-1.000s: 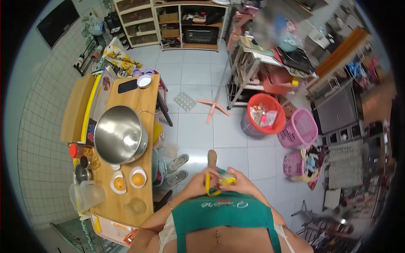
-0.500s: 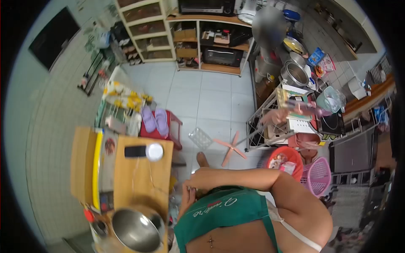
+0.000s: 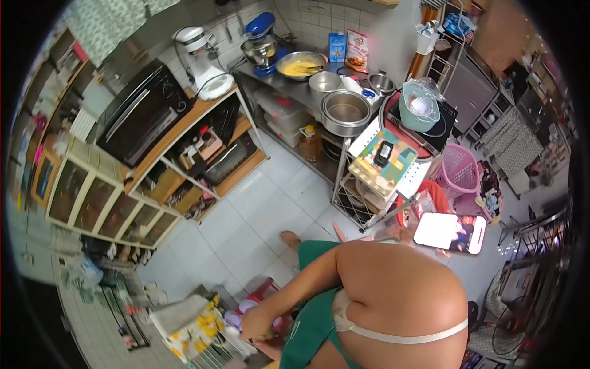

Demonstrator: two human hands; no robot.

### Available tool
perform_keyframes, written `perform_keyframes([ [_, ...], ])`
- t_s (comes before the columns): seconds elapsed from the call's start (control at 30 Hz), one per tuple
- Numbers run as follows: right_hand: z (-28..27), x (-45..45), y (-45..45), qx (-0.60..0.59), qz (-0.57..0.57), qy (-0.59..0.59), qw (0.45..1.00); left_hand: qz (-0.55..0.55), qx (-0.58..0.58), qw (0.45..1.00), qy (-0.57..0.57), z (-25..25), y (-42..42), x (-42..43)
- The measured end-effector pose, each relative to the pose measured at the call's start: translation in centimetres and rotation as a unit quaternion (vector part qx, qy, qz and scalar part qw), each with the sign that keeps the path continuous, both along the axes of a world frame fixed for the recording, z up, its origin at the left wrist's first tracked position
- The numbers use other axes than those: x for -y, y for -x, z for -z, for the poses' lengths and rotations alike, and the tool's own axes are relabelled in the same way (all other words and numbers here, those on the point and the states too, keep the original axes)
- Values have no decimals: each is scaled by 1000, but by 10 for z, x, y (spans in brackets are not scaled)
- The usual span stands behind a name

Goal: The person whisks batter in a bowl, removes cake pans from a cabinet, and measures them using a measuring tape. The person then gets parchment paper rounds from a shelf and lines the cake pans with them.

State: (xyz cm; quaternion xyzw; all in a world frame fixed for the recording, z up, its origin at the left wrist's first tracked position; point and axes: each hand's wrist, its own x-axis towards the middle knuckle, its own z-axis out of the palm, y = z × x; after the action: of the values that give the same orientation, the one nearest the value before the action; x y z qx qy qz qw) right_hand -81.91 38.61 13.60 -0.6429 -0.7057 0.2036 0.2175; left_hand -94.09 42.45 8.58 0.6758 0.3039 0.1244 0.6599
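My right hand [image 3: 255,323] is at the lower left of the view, its fingers curled down close to my other hand. What they hold, if anything, is hidden. Below it only part of my left hand [image 3: 268,349] shows, and its fingers cannot be made out. Purple slippers [image 3: 235,318] lie just behind my right hand, partly covered by it. Beside the hands, at their left, is a white cloth with yellow flowers [image 3: 196,332] over a wire rack. My green apron [image 3: 313,329] is folded forward under my right arm.
A lit phone [image 3: 450,232] stands close at my right. Beyond are a rolling cart [image 3: 362,212] with a picture book [image 3: 384,161], stacked pots [image 3: 345,112], a bowl of yellow mixture [image 3: 301,65], a blue stand mixer [image 3: 260,43] and a black oven [image 3: 144,107]. A pink basket [image 3: 460,167] stands right.
My view has swung to the right, bringing the counter and phone into sight. The wooden table and steel bowl have left the view. My hands appear lower and further left.
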Motion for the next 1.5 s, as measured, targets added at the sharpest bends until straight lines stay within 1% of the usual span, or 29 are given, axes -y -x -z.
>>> perform_keyframes([
  [0.13,30,-4,-99,-48,144,-144,978,-32,27,999,16,14,-99,-25],
  [0.17,36,-3,-129,0,155,-129,979,-36,40,998,18,17,-130,-30],
  [0.27,30,22,-227,18,255,-112,960,-8,84,996,24,13,-238,-40],
  [0.3,25,33,-260,38,276,-118,953,21,99,994,27,6,-275,-40],
  [0.37,15,59,-312,53,337,-125,932,118,92,988,25,-10,-344,-38],
  [0.47,12,99,-363,28,425,-123,897,260,52,964,22,-23,-422,-17],
  [0.5,9,118,-378,-1,454,-92,887,302,44,952,17,-25,-448,-7],
  [0.57,5,152,-394,-58,507,-37,859,438,104,889,-84,-9,-501,9],
  [0.6,13,166,-398,-44,555,-34,830,502,138,844,-130,-4,-526,22],
  [0.63,26,181,-400,-30,601,-31,798,527,178,810,-186,-14,-549,42],
  [0.67,37,191,-402,-15,646,-29,763,556,162,802,-150,-16,-571,50],
  [0.73,12,225,-408,-26,725,7,689,607,128,781,-77,-14,-616,69],
  [0.77,4,232,-408,-40,760,22,649,664,172,714,-139,-17,-646,77],
  [0.8,3,233,-410,-44,780,-6,625,700,163,684,-125,-23,-672,84],
  [0.87,-4,247,-416,-31,812,-50,580,755,161,630,-85,-42,-717,122],
  [0.9,-9,252,-417,-47,828,-24,559,770,185,607,-66,-58,-737,144],
  [0.93,-16,260,-412,-67,849,-13,524,785,202,583,-52,-78,-752,159],
  [0.97,-25,271,-406,-91,868,-6,488,800,178,573,-29,-92,-766,176],
  [1.0,-30,280,-401,-111,883,5,455,819,169,547,-44,-101,-780,193],
  [1.03,-30,286,-397,-78,892,-36,444,833,192,518,-34,-100,-788,210],
  [1.07,-28,293,-394,-43,898,-77,430,845,215,489,-24,-96,-794,230],
  [1.1,-25,298,-393,-8,902,-118,414,848,231,477,-11,-93,-794,252],
  [1.17,-17,304,-394,-123,904,-197,358,854,262,450,16,-88,-789,302],
  [1.2,-14,309,-389,-179,898,-231,329,869,253,426,14,-85,-784,329],
  [1.23,-9,312,-388,-193,902,-247,298,881,243,405,12,-83,-776,354],
  [1.33,4,328,-370,-212,934,-232,172,901,241,360,-17,-66,-750,412],
  [1.37,6,336,-363,-188,949,-208,143,904,248,345,-34,-55,-745,431],
  [1.47,14,356,-343,-230,956,-163,77,921,168,351,-15,-20,-720,471],
  [1.5,21,359,-339,-202,967,-139,67,921,169,347,-54,-24,-715,483],
])
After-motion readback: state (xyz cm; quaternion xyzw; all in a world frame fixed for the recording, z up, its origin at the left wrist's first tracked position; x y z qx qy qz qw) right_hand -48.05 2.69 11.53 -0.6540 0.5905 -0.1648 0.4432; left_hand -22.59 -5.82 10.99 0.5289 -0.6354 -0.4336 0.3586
